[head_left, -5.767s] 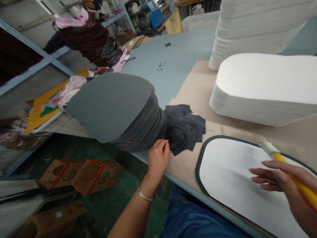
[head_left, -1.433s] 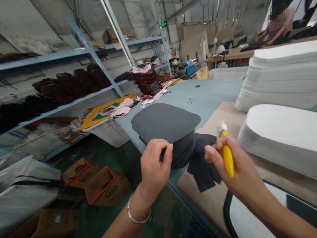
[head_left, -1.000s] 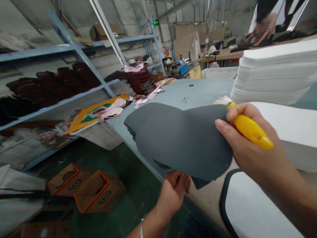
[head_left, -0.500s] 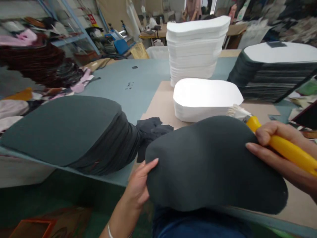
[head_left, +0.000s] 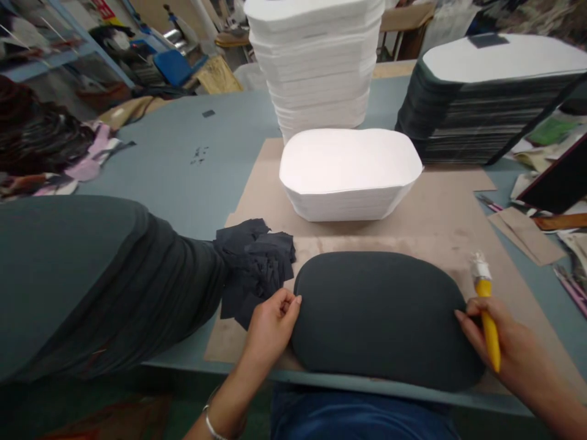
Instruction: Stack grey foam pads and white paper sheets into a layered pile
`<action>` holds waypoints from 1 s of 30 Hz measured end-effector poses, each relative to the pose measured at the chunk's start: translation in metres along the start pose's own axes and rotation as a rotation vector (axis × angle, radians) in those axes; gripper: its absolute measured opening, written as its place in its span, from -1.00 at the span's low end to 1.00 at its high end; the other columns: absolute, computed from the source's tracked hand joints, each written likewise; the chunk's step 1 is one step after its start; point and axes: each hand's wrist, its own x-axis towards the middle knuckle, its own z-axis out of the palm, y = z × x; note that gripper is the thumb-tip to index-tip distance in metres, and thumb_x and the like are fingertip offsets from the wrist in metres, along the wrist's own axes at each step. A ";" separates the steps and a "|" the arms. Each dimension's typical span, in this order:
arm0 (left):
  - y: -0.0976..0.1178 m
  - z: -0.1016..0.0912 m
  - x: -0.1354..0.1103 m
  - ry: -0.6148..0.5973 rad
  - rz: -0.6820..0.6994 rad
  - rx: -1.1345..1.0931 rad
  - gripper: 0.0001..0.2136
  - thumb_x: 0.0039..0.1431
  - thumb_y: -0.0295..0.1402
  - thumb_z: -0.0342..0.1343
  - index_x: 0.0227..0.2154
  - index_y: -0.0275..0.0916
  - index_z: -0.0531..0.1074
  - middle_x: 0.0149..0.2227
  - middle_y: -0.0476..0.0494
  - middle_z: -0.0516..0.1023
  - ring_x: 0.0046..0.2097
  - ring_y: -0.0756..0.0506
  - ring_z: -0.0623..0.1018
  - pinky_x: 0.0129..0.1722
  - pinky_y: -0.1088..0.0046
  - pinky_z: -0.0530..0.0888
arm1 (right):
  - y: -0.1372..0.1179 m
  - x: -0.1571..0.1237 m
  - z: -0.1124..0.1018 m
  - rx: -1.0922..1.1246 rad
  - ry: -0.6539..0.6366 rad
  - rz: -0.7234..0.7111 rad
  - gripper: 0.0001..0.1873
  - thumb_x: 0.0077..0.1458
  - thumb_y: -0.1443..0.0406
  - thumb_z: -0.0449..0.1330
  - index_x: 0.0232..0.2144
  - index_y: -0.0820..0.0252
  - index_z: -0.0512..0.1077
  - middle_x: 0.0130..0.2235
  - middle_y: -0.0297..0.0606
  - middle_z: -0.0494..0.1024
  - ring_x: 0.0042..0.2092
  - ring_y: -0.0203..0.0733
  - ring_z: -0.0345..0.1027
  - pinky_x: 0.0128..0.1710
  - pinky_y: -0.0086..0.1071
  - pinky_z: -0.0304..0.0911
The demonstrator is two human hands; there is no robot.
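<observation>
A dark green-grey oval fabric panel (head_left: pixel 385 318) lies near the table's front edge, over brown cardboard (head_left: pixel 330 243). My left hand (head_left: pixel 274 321) pinches its left edge between thumb and fingers. At the panel's right edge, my right hand (head_left: pixel 493 336) touches the rim with its fingertips and also holds a brush with a yellow handle (head_left: pixel 490 333). The brush's pale bristles point away from me. Just left of the panel sits a heap of small dark cloth scraps (head_left: pixel 257 260). Behind it stands a low stack of white oval pieces (head_left: pixel 351 165).
A tall stack of dark panels (head_left: pixel 68 269) stands at the left. A taller white stack (head_left: pixel 316 67) rises at the back, with a dark stack topped in white (head_left: pixel 490 110) to its right. Scissors-like tools (head_left: pixel 571 287) and brown card pieces (head_left: pixel 527 235) lie at the right edge.
The panel has come down from a tilted position in the air to lie flat near the table edge. My right hand has turned the brush upright, and the view has shifted downward.
</observation>
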 end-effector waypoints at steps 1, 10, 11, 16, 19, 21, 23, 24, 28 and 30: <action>-0.002 -0.001 0.002 0.017 0.010 0.043 -0.68 0.23 -0.07 0.09 -0.50 -0.19 0.39 -0.55 0.02 0.41 -0.45 -0.04 0.43 -0.45 0.52 0.29 | 0.000 0.000 0.002 -0.010 -0.006 0.002 -0.80 0.35 0.08 0.12 -0.18 0.05 0.27 -0.36 -0.35 0.49 -0.50 -0.28 0.44 -0.51 -0.45 0.28; -0.009 -0.003 0.006 0.005 -0.010 0.158 -0.68 0.26 -0.06 0.04 -0.48 -0.18 0.39 -0.53 0.02 0.40 -0.44 -0.06 0.44 -0.40 0.48 0.27 | 0.003 0.004 0.010 -0.089 -0.018 -0.006 -0.77 0.38 0.07 0.09 -0.17 0.08 0.28 -0.37 -0.33 0.50 -0.53 -0.30 0.41 -0.55 -0.46 0.24; -0.010 -0.002 0.006 -0.001 -0.010 0.159 -0.68 0.26 -0.06 0.04 -0.48 -0.18 0.38 -0.54 0.03 0.40 -0.45 -0.05 0.44 -0.40 0.48 0.27 | 0.004 0.003 0.010 -0.091 -0.019 -0.001 -0.77 0.37 0.07 0.09 -0.17 0.08 0.29 -0.37 -0.33 0.50 -0.53 -0.30 0.40 -0.55 -0.46 0.24; -0.010 -0.001 0.005 -0.024 -0.011 0.186 -0.67 0.28 -0.06 0.02 -0.49 -0.17 0.35 -0.57 0.06 0.34 -0.50 -0.03 0.39 -0.44 0.47 0.26 | 0.010 0.001 0.011 -0.110 -0.050 0.020 -0.75 0.38 0.05 0.08 -0.16 0.08 0.30 -0.35 -0.31 0.50 -0.52 -0.29 0.40 -0.54 -0.43 0.25; -0.008 -0.002 0.001 0.005 0.004 0.255 -0.70 0.28 -0.08 0.05 -0.46 -0.17 0.37 -0.54 0.03 0.40 -0.47 -0.06 0.44 -0.41 0.44 0.32 | 0.009 0.002 0.009 -0.163 -0.080 0.082 -0.65 0.36 -0.05 0.04 -0.16 0.08 0.31 -0.33 -0.24 0.53 -0.46 -0.17 0.46 -0.49 -0.34 0.31; -0.005 -0.003 -0.005 0.095 0.037 0.231 -0.74 0.25 -0.10 0.10 -0.34 -0.19 0.44 -0.38 -0.08 0.52 -0.33 -0.11 0.55 -0.31 0.38 0.44 | 0.003 0.003 0.006 -0.180 -0.053 0.172 -0.54 0.31 -0.16 0.04 -0.14 0.08 0.30 -0.25 -0.15 0.57 -0.34 -0.02 0.53 -0.39 -0.22 0.40; -0.002 -0.001 -0.012 0.164 0.047 0.080 -0.68 0.25 -0.09 0.12 -0.12 -0.23 0.48 -0.11 -0.23 0.59 -0.07 -0.18 0.61 -0.09 0.29 0.54 | -0.007 0.003 0.003 -0.126 -0.002 0.276 -0.47 0.24 -0.23 0.06 -0.13 0.06 0.27 -0.10 -0.08 0.61 -0.22 0.08 0.58 -0.31 -0.13 0.45; 0.000 0.000 -0.016 0.163 0.032 -0.022 -0.61 0.26 -0.08 0.12 -0.01 -0.24 0.46 0.02 -0.29 0.57 0.06 -0.21 0.59 0.03 0.24 0.55 | -0.012 0.003 0.001 -0.072 0.014 0.317 -0.47 0.23 -0.24 0.08 -0.13 0.04 0.24 0.00 -0.07 0.61 -0.16 0.10 0.59 -0.29 -0.13 0.47; 0.007 0.005 -0.024 0.044 -0.055 -0.299 -0.51 0.31 -0.05 0.11 0.17 -0.23 0.39 0.21 -0.32 0.50 0.27 -0.22 0.49 0.29 0.14 0.43 | -0.028 0.001 0.001 0.176 -0.017 0.400 -0.52 0.20 -0.18 0.16 -0.16 0.01 0.20 0.20 -0.08 0.52 0.01 0.07 0.59 -0.16 -0.16 0.55; 0.008 0.006 -0.023 0.027 -0.051 -0.323 -0.52 0.32 -0.06 0.11 0.18 -0.23 0.40 0.23 -0.32 0.49 0.29 -0.24 0.48 0.30 0.13 0.43 | -0.030 0.001 0.003 0.248 -0.019 0.417 -0.53 0.19 -0.16 0.19 -0.16 0.00 0.20 0.22 -0.06 0.51 0.06 0.07 0.57 -0.10 -0.16 0.57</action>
